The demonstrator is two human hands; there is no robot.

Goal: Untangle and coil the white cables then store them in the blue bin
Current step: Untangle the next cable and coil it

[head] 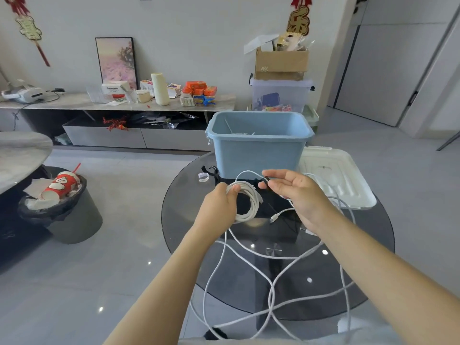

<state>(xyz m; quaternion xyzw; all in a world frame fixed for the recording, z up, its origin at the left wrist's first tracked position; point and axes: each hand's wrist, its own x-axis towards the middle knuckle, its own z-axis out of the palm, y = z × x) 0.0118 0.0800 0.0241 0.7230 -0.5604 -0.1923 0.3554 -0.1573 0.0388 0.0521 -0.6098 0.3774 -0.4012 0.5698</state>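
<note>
Left hand (219,205): fingers are curled round a coiled white cable (246,202).
Right hand (296,192): the cable's free strand is pinched at the fingertips.
Loose white cables (271,290): trailed over the glass table's (368,270) near edge.
Blue bin (258,143): set at the far edge, beside a white lid (333,175).

Head view, looking forward-down, close over table (361,270).

Pale walls (199,26) rise above a glossy grey tiled floor (124,245) that mirrors small points of light. Along the far wall runs a low cabinet (104,135) with a marble-like top, crowded with packets and a framed picture (116,61) (leaning, not hung). A cardboard box (281,64) sits on a clear tub by a grey door (380,75). A round glass table (348,270) stands in front, a full waste bin (62,207) at left.
</note>
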